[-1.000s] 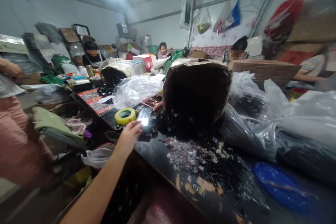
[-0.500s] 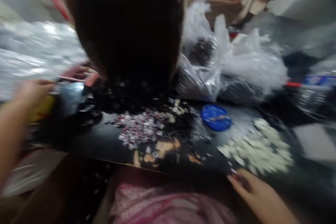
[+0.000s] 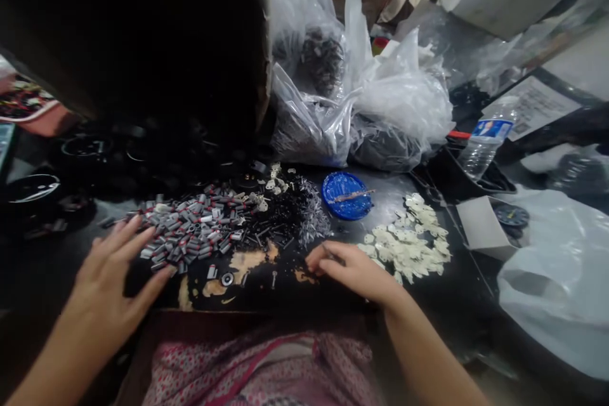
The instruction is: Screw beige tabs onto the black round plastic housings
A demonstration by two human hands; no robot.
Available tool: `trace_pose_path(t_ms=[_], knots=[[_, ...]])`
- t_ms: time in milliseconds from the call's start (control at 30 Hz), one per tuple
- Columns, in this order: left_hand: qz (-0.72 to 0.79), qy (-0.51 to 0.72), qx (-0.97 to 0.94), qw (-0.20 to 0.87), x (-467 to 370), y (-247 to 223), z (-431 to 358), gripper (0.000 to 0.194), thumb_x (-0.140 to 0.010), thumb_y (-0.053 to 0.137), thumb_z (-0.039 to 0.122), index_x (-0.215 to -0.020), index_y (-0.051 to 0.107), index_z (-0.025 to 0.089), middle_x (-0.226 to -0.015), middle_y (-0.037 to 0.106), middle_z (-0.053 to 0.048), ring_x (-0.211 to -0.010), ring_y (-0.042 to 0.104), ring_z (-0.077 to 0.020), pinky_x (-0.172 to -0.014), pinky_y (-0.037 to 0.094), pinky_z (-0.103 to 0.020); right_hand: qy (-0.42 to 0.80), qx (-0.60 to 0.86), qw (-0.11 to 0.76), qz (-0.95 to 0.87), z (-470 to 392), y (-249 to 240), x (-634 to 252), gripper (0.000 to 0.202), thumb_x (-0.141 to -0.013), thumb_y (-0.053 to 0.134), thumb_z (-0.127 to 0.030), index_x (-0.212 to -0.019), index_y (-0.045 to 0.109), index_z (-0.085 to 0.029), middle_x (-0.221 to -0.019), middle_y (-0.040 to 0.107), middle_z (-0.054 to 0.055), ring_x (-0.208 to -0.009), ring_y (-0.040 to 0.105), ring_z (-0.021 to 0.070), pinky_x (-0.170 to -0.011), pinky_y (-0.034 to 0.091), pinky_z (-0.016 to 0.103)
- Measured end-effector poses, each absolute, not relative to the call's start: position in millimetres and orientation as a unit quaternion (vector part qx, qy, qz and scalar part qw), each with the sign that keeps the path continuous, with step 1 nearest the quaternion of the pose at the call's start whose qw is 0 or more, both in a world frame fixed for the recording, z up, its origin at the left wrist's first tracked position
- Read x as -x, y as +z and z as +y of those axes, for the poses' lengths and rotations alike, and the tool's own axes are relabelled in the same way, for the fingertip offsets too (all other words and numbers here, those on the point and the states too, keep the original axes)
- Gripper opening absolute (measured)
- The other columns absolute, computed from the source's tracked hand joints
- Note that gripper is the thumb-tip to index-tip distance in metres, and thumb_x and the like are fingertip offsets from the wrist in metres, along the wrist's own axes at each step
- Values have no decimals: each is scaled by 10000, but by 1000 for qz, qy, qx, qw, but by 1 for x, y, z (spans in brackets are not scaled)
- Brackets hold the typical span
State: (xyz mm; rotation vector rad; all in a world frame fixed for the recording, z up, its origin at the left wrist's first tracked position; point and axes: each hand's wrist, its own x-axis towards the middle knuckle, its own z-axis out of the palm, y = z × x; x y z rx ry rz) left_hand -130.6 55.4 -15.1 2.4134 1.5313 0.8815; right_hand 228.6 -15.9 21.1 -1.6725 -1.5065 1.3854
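Observation:
My left hand [image 3: 111, 266] reaches over the left edge of a pile of small grey cylinders with red bands [image 3: 193, 228]. Its fingers are spread, and the fingertips are at the outermost cylinders. My right hand [image 3: 349, 269] is closed, thumb against fingers, low over the worn front part of the black table. A dark, thin piece shows at its fingers, too small to name. Just beyond it lie a heap of small grey pins [image 3: 314, 219] and thin black pieces [image 3: 271, 219]. To its right spreads a pile of flat cream-coloured pieces [image 3: 412, 241].
A blue round lid [image 3: 346, 195] with a thin stick on it lies behind my right hand. Plastic bags of dark parts [image 3: 314, 120] stand at the back. A large dark box [image 3: 143, 32] overhangs the left. A bottle [image 3: 490, 136] and a small white box [image 3: 483, 228] are at right.
The view has swung right and steadied. My left hand has come from the far left to the grey cylinders. My right hand has moved from below the cream pieces to their left.

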Motion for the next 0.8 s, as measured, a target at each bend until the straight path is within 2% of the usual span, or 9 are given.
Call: trace_pose_path(t_ms=[67,133,233,300,367,433,567,633,800], knots=[[502,271,-820,41,118,-26,49,746,-876,538,440,-1493,121,409,-1615,128,43,-1439,193,-334,-1146,167,-581,496,613,255,-560,-2,19,-225,179,-809,487,-157,-859,659,-168,-851,713,47,-798,682,164,-774,540,320],[511,240,-825,17,107,-35,46,805,-866,545,464,-1511,81,335,-1624,68,-47,-1440,146,-377,-1122,169,-621,479,613,267,-568,8,19,-220,177,-819,483,-159,-858,655,-166,-845,719,52,-796,690,163,-758,546,310],[530,197,-825,-10,89,-37,41,866,-828,588,492,-1514,124,235,-1605,99,-177,-1435,116,-417,-1100,144,-660,440,615,290,-587,21,24,-211,192,-838,463,-171,-871,652,-169,-807,720,47,-743,694,162,-717,557,305],[520,197,-831,-23,68,-32,34,843,-825,599,485,-1500,190,189,-1582,170,-217,-1440,99,-408,-1105,111,-661,386,626,311,-602,32,28,-206,220,-846,455,-173,-940,654,-170,-892,720,62,-835,689,178,-805,543,337],[481,200,-854,-11,38,-24,27,745,-851,574,463,-1470,282,171,-1554,275,-206,-1445,122,-377,-1119,114,-639,323,639,326,-617,48,29,-203,287,-841,452,-153,-1054,644,-159,-1092,682,103,-1050,631,208,-972,462,383],[429,185,-884,20,5,-18,26,612,-890,528,429,-1434,370,198,-1526,368,-146,-1438,192,-346,-1126,149,-621,275,646,323,-634,67,26,-201,371,-825,444,-112,-1152,619,-128,-1270,597,145,-1225,523,233,-1089,345,407],[394,182,-900,41,-43,-13,46,545,-876,547,450,-1371,472,233,-1502,421,-95,-1410,289,-316,-1136,187,-591,238,649,288,-662,99,13,-198,456,-801,437,-70,-1229,593,-84,-1388,503,189,-1353,389,285,-1147,227,479],[399,187,-897,39,-50,-15,57,509,-860,577,436,-1319,532,222,-1462,479,-100,-1379,356,-311,-1141,207,-568,231,648,273,-673,106,8,-196,464,-805,439,-75,-1246,582,-64,-1394,492,208,-1362,375,303,-1142,231,499],[442,208,-872,30,-38,-17,65,334,-913,481,215,-1217,608,161,-1371,574,-132,-1318,449,-312,-1138,198,-591,227,627,257,-700,106,4,-184,468,-806,444,-71,-1254,578,-70,-1371,527,183,-1334,419,258,-1132,294,415]])
